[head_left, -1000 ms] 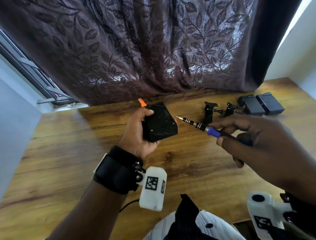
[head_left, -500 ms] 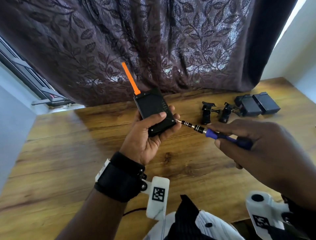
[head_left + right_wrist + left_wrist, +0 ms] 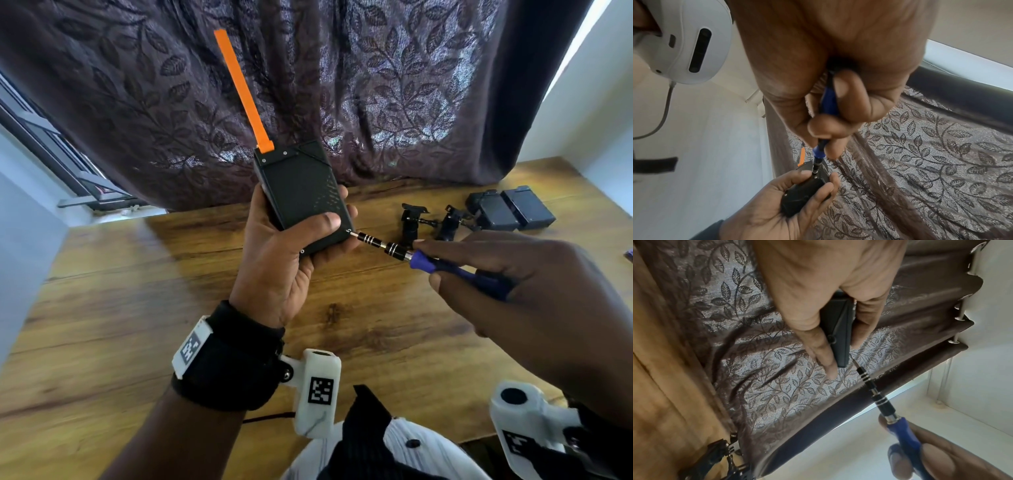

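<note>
The left hand (image 3: 281, 267) holds a flat black box (image 3: 301, 195) upright in the air above the wooden table (image 3: 137, 291). The thumb lies across the lower face and the fingers wrap round the far edge, so the box is clasped between them. An orange strap (image 3: 243, 89) stands up from the box's top left corner, in front of the dark leaf-patterned curtain (image 3: 411, 85). The right hand (image 3: 531, 291) grasps a small screwdriver (image 3: 424, 260) by its blue handle, with the index finger stretched along the top toward the black ringed shaft and the thumb beneath. The driver slants up and to the left, and its thin tip meets the box at the lower right corner, where a small screw (image 3: 349, 230) sits. The right wrist view shows the shaft coming down onto that corner between the left thumb and fingertips. Whether the tip is seated in the screw head is hard to say, since the spot is tiny in every view. A second screw (image 3: 302, 251) shows at the box's lower left corner, beside the palm. Farther back on the table, to the right of the box, stand two small black clamp mounts (image 3: 411, 219) close together. Just beyond them, two black rectangular packs (image 3: 510, 209) lie side by side, touching.
</note>
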Tool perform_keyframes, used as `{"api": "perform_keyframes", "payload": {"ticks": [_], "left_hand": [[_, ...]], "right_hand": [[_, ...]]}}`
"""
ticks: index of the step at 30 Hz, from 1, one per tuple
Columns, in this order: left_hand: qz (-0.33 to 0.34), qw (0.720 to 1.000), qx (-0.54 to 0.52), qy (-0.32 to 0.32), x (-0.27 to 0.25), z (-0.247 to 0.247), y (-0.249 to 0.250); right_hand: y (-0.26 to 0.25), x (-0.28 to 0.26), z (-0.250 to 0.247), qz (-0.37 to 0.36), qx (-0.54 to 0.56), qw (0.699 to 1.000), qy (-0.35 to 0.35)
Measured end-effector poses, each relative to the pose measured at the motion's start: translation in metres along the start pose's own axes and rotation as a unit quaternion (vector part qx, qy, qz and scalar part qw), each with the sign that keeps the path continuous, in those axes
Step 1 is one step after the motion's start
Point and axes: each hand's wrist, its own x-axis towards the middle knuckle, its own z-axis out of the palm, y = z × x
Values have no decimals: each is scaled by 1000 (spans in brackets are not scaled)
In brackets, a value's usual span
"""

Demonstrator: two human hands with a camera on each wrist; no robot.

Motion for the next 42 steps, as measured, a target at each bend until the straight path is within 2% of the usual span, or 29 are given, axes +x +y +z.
{"api": "perform_keyframes", "payload": {"ticks": [13, 37, 40, 42], "left_hand": [[1, 1000, -20, 10, 1, 2, 3], [-3, 1000, 9, 29, -1, 6, 1], [15, 999, 30, 39, -1, 5, -1], [28, 997, 53, 51, -1, 8, -2]], "right_hand": [[2, -5, -1, 8, 37, 999, 28], [9, -2, 1, -14, 27, 999, 11], [12, -1, 0, -32, 5, 999, 12], [10, 1, -2, -69, -61, 996, 21]]}}
